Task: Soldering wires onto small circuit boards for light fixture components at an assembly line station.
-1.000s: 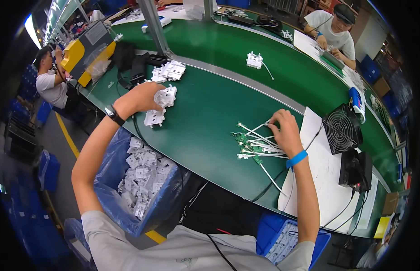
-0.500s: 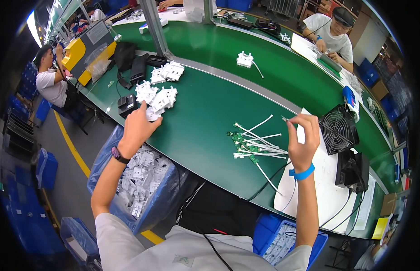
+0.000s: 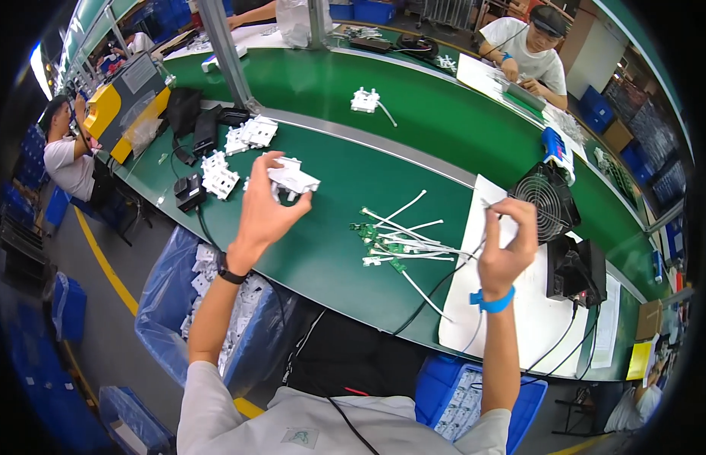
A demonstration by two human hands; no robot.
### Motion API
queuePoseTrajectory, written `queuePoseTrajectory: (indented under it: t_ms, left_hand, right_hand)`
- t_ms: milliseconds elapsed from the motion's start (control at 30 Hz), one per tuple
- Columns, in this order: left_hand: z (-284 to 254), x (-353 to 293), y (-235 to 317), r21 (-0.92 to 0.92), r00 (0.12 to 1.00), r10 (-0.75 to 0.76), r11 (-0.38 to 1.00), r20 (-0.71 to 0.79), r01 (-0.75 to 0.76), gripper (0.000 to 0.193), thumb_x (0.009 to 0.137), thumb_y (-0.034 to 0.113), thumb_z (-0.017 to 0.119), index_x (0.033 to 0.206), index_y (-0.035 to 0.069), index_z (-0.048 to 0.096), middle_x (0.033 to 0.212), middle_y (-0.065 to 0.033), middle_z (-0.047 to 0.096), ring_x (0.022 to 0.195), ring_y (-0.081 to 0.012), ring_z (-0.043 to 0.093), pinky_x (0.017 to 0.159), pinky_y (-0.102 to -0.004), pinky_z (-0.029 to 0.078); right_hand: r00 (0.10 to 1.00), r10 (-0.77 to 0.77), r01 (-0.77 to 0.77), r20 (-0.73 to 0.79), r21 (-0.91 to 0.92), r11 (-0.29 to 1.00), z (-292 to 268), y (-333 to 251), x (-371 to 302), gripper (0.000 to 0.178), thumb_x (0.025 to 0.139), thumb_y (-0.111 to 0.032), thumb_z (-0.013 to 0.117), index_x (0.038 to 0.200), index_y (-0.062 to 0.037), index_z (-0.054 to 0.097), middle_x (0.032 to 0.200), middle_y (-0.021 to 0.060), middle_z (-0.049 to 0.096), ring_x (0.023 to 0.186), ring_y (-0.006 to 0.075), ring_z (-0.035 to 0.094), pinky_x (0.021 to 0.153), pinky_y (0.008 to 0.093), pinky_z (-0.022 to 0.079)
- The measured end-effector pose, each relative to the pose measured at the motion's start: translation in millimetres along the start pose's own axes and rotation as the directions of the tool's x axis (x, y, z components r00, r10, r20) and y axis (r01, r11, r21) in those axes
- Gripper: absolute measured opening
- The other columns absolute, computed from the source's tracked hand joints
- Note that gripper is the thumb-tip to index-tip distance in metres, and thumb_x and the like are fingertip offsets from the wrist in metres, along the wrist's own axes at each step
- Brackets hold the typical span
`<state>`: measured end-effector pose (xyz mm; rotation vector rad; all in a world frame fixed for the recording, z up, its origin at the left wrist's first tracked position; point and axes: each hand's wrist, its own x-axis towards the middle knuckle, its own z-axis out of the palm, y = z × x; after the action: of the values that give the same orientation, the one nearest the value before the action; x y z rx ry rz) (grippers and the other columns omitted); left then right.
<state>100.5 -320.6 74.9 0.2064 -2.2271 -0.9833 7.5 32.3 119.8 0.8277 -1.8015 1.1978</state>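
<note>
My left hand is closed around a white plastic housing, held above the green table just right of the loose housings; part of it is hidden behind my fingers. Those other white housings lie at the left of the table, with a further small pile behind them. My right hand, with a blue wrist strap, is raised over a white sheet. Thumb and forefinger pinch a small thin greyish thing, too small to name. Between my hands lies a cluster of green circuit boards with white leads.
A black fan and a black box with cables stand right. A bagged bin of white parts sits below the table's left edge, a blue bin below right. Across the green conveyor, holding one housing, a co-worker works.
My left hand has taken a white housing from the pile and moved it to the right. My right hand keeps its pinch near the sheet. The whole view has shifted slightly.
</note>
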Motion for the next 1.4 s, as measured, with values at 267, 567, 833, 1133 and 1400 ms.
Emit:
queuePoseTrajectory:
  t_ms: [267, 567, 833, 1133, 1400]
  left_hand:
    - [64, 6, 78, -0.192, 0.977, 0.207, 0.962, 0.049, -0.194, 0.064, 0.07, 0.017, 0.085, 0.123, 0.003, 0.054, 0.108, -0.0131, 0.062, 0.095, -0.0265, 0.062, 0.085, -0.038, 0.052]
    - [79, -7, 130, 0.123, 0.894, 0.421, 0.889, 0.154, -0.44, 0.073, 0.06, 0.026, 0.086, 0.126, 0.006, 0.062, 0.096, -0.0106, 0.058, 0.091, -0.0289, 0.052, 0.081, -0.041, 0.045]
    - [83, -13, 137, 0.084, 0.812, 0.527, 0.823, 0.252, -0.561, 0.071, 0.061, 0.02, 0.086, 0.127, 0.005, 0.063, 0.106, -0.0063, 0.068, 0.089, -0.0262, 0.054, 0.077, -0.0386, 0.048]
    - [88, -18, 143, 0.092, 0.775, 0.551, 0.794, 0.31, -0.601, 0.07, 0.061, 0.017, 0.084, 0.126, 0.002, 0.062, 0.107, -0.0082, 0.069, 0.088, -0.0255, 0.054, 0.077, -0.0374, 0.048]
    - [87, -24, 147, -0.216, 0.811, 0.38, 0.924, 0.444, -0.315, 0.058, 0.074, 0.017, 0.082, 0.127, 0.003, 0.064, 0.097, -0.0118, 0.061, 0.088, -0.0268, 0.059, 0.075, -0.0377, 0.053]
  right_hand:
    - [0.945, 0.289, -0.321, 0.154, 0.265, 0.909, 15, -38, -19, 0.013, 0.081, 0.007, 0.075, 0.09, 0.0015, 0.068, 0.089, 0.0106, 0.063, 0.079, 0.0196, 0.061, 0.072, 0.0298, 0.049]
    - [0.887, 0.352, -0.446, 0.3, 0.355, 0.822, 10, -51, -10, 0.008, 0.084, 0.001, 0.076, 0.09, 0.0025, 0.07, 0.081, 0.006, 0.062, 0.07, 0.0127, 0.056, 0.066, 0.0263, 0.045]
    - [0.708, 0.56, -0.694, 0.429, 0.281, 0.662, 8, -37, -21, 0.011, 0.087, -0.006, 0.076, 0.088, 0.0035, 0.071, 0.076, 0.0014, 0.058, 0.068, 0.0081, 0.048, 0.064, 0.0257, 0.04]
    - [0.64, 0.603, -0.742, 0.477, 0.178, 0.647, 9, -22, -27, 0.013, 0.09, -0.009, 0.075, 0.093, 0.0033, 0.071, 0.078, 0.0024, 0.061, 0.069, 0.0095, 0.051, 0.068, 0.0268, 0.043]
    - [0.648, 0.517, -0.693, 0.56, 0.15, 0.705, -8, -2, -29, 0.017, 0.093, -0.007, 0.068, 0.104, 0.0066, 0.071, 0.093, 0.0149, 0.075, 0.091, 0.0224, 0.071, 0.088, 0.0339, 0.054]
